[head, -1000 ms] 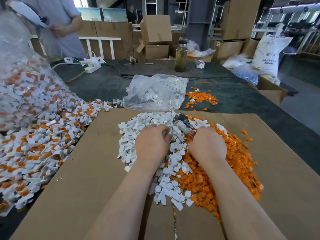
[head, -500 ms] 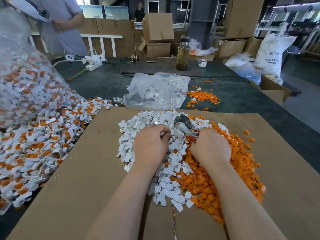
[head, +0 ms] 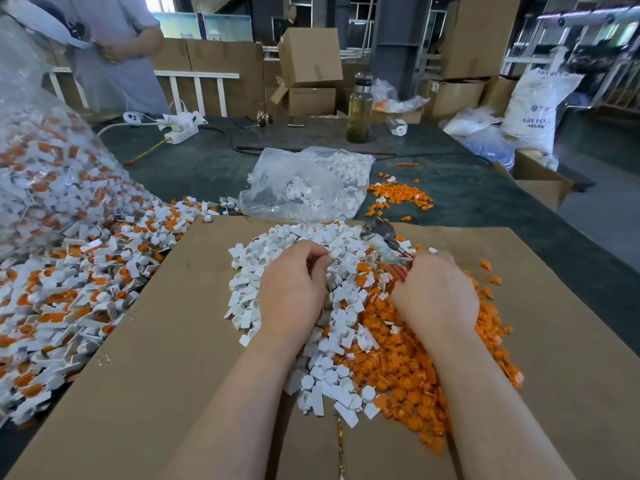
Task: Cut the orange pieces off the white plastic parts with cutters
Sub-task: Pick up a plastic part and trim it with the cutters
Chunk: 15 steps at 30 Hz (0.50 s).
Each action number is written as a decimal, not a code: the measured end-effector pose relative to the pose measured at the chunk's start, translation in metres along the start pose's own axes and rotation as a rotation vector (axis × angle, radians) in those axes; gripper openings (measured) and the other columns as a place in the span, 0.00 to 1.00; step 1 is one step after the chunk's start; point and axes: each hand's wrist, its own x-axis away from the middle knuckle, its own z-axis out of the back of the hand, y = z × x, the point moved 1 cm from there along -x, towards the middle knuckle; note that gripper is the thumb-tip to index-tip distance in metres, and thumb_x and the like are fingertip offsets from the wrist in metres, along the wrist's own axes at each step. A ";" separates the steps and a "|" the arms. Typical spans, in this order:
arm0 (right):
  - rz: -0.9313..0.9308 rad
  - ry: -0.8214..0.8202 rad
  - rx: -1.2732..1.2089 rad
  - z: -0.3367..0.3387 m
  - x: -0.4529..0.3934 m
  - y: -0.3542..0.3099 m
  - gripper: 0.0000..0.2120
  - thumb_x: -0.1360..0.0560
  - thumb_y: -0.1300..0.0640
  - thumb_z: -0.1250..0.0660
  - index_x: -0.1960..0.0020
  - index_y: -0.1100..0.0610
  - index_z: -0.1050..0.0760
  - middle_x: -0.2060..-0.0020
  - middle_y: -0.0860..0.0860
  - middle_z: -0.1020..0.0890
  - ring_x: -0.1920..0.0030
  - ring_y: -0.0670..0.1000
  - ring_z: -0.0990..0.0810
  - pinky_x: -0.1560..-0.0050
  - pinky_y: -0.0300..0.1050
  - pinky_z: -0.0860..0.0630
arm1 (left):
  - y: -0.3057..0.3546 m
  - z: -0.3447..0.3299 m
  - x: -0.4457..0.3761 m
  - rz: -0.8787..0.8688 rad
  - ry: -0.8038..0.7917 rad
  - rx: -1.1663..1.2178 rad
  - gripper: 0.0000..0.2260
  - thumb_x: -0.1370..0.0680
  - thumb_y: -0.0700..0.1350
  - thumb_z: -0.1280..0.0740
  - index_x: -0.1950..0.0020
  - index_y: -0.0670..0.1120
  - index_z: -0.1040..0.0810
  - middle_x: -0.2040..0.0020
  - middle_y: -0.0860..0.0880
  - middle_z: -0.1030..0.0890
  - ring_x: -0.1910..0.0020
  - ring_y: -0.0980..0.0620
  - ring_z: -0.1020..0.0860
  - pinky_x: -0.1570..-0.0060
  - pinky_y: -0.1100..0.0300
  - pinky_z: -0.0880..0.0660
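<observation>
My left hand (head: pixel 294 284) rests on a heap of cut white plastic parts (head: pixel 258 265), its fingers curled and pinching a small white part (head: pixel 334 253) at the fingertips. My right hand (head: pixel 438 292) grips the red handles of the cutters (head: pixel 382 241), whose dark jaws point up and left, just right of that part. Cut orange pieces (head: pixel 412 379) lie heaped under and below my right hand. Both heaps sit on a brown cardboard sheet (head: pixel 166 358). Uncut white-and-orange parts (head: pixel 76 289) spill from a clear bag (head: pixel 38 174) at the left.
A clear bag of white parts (head: pixel 304 185) and a small scatter of orange pieces (head: pixel 398 195) lie beyond the cardboard. A bottle (head: pixel 360 109) and a power strip (head: pixel 180 132) stand farther back. A person (head: pixel 117 53) stands at the far left; cardboard boxes (head: pixel 310 57) behind.
Both hands have shifted slightly on the pile. The cutters' jaws now sit a little farther right of my left fingertips.
</observation>
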 end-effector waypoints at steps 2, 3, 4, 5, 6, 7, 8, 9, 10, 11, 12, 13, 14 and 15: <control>-0.065 -0.030 0.022 -0.002 0.001 0.003 0.08 0.26 0.57 0.33 0.56 0.55 0.34 0.46 0.57 0.26 0.72 0.50 0.37 0.76 0.40 0.42 | 0.000 0.000 -0.001 0.043 0.009 0.028 0.02 0.21 0.49 0.32 0.51 0.54 0.19 0.57 0.60 0.19 0.58 0.61 0.23 0.61 0.69 0.30; -0.079 -0.054 0.028 -0.002 0.001 0.005 0.08 0.26 0.57 0.33 0.55 0.55 0.33 0.47 0.57 0.26 0.72 0.50 0.38 0.76 0.41 0.41 | -0.001 0.000 -0.001 0.060 0.012 0.047 0.02 0.21 0.49 0.32 0.51 0.54 0.19 0.57 0.60 0.19 0.59 0.62 0.23 0.61 0.72 0.32; -0.082 -0.074 0.034 -0.004 0.000 0.005 0.07 0.25 0.56 0.33 0.54 0.56 0.31 0.49 0.56 0.26 0.71 0.51 0.36 0.76 0.42 0.39 | -0.001 0.000 -0.001 0.072 0.015 0.065 0.02 0.21 0.49 0.31 0.51 0.54 0.19 0.57 0.60 0.19 0.58 0.63 0.23 0.61 0.73 0.33; -0.074 -0.093 0.042 -0.005 0.000 0.005 0.07 0.25 0.56 0.33 0.52 0.57 0.29 0.52 0.55 0.27 0.69 0.52 0.33 0.74 0.42 0.36 | -0.001 0.000 -0.001 0.079 0.019 0.082 0.02 0.21 0.49 0.31 0.50 0.54 0.19 0.57 0.60 0.19 0.58 0.63 0.23 0.61 0.72 0.32; -0.062 -0.109 0.041 -0.006 0.000 0.004 0.08 0.25 0.55 0.33 0.50 0.58 0.27 0.55 0.54 0.28 0.66 0.53 0.31 0.73 0.43 0.34 | -0.001 0.000 -0.001 0.085 0.022 0.096 0.02 0.21 0.49 0.31 0.50 0.54 0.19 0.56 0.59 0.19 0.57 0.63 0.23 0.60 0.71 0.31; -0.046 -0.122 0.030 -0.006 0.001 0.002 0.09 0.25 0.54 0.33 0.49 0.58 0.27 0.57 0.53 0.29 0.65 0.54 0.29 0.71 0.44 0.31 | -0.001 0.001 -0.001 0.092 0.021 0.109 0.03 0.21 0.49 0.31 0.49 0.54 0.19 0.56 0.59 0.19 0.57 0.62 0.22 0.59 0.69 0.30; -0.031 -0.126 0.015 -0.006 0.001 0.001 0.09 0.25 0.53 0.33 0.49 0.58 0.26 0.58 0.53 0.28 0.63 0.55 0.27 0.69 0.45 0.28 | 0.000 0.001 0.000 0.098 0.016 0.123 0.04 0.21 0.48 0.31 0.48 0.55 0.20 0.56 0.60 0.19 0.57 0.62 0.22 0.58 0.67 0.29; -0.020 -0.124 0.004 -0.006 0.001 0.000 0.10 0.25 0.53 0.33 0.49 0.58 0.26 0.57 0.53 0.26 0.61 0.55 0.24 0.67 0.46 0.26 | 0.000 0.001 0.000 0.105 0.010 0.139 0.04 0.21 0.48 0.31 0.47 0.55 0.20 0.55 0.60 0.19 0.57 0.62 0.22 0.58 0.66 0.28; -0.012 -0.116 -0.002 -0.006 0.001 -0.001 0.11 0.25 0.52 0.33 0.48 0.58 0.26 0.56 0.54 0.25 0.59 0.56 0.23 0.67 0.45 0.27 | 0.001 0.001 0.000 0.112 0.005 0.159 0.05 0.21 0.48 0.31 0.47 0.55 0.20 0.55 0.60 0.20 0.57 0.62 0.22 0.57 0.64 0.27; -0.003 -0.103 -0.007 -0.007 0.000 -0.002 0.12 0.25 0.51 0.32 0.47 0.58 0.26 0.56 0.53 0.24 0.59 0.56 0.23 0.68 0.44 0.29 | 0.001 0.001 0.000 0.122 0.001 0.183 0.05 0.22 0.48 0.31 0.46 0.56 0.20 0.55 0.60 0.20 0.58 0.61 0.22 0.57 0.62 0.26; 0.005 -0.084 -0.023 -0.007 -0.001 -0.002 0.12 0.25 0.51 0.32 0.47 0.57 0.27 0.57 0.52 0.25 0.61 0.55 0.25 0.70 0.43 0.32 | 0.002 0.001 0.000 0.133 -0.002 0.209 0.06 0.22 0.48 0.30 0.46 0.56 0.20 0.56 0.59 0.20 0.59 0.60 0.22 0.58 0.62 0.26; 0.011 -0.059 -0.054 -0.008 -0.002 -0.001 0.11 0.25 0.50 0.33 0.47 0.56 0.28 0.59 0.51 0.26 0.63 0.54 0.27 0.72 0.42 0.36 | 0.002 0.001 0.000 0.143 -0.002 0.233 0.06 0.22 0.47 0.30 0.46 0.56 0.20 0.56 0.59 0.20 0.61 0.60 0.22 0.59 0.62 0.27; 0.017 -0.035 -0.097 -0.008 -0.003 -0.001 0.10 0.24 0.50 0.34 0.49 0.55 0.28 0.62 0.49 0.27 0.65 0.52 0.28 0.73 0.41 0.38 | 0.002 0.001 0.000 0.152 -0.001 0.253 0.07 0.23 0.48 0.29 0.46 0.56 0.20 0.57 0.59 0.20 0.62 0.60 0.21 0.61 0.62 0.27; 0.030 -0.014 -0.146 -0.009 -0.005 0.000 0.08 0.24 0.49 0.35 0.50 0.53 0.29 0.65 0.47 0.28 0.68 0.50 0.30 0.73 0.40 0.40 | 0.003 0.001 0.000 0.160 -0.002 0.271 0.07 0.23 0.48 0.29 0.46 0.56 0.19 0.57 0.59 0.19 0.63 0.60 0.21 0.61 0.62 0.27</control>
